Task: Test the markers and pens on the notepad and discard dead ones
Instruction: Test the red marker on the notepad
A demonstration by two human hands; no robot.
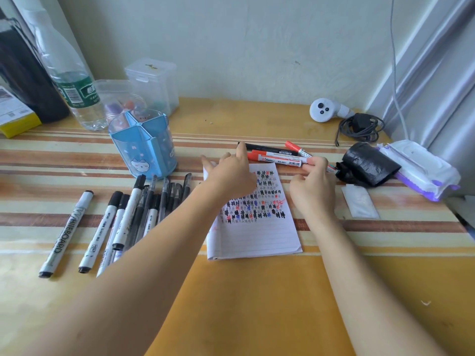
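A lined notepad (257,235) lies in the middle of the table, its upper half covered in black, red and blue test marks. My left hand (232,173) rests on its top left part with fingers straight, the index fingertip touching a black marker (270,149). Beyond the pad lie that black marker and two red-capped markers (276,159). My right hand (314,186) pinches the near end of one red-capped marker at the pad's top right corner. Left of the pad lies a row of several black-capped markers and pens (133,217).
A blue pen holder (144,147) stands left of the pad, with clear plastic boxes (154,83) and a water bottle (74,86) behind it. A black bag roll (367,163), a wipes pack (421,168), a white controller (325,110) and a coiled cable (359,127) sit at the right.
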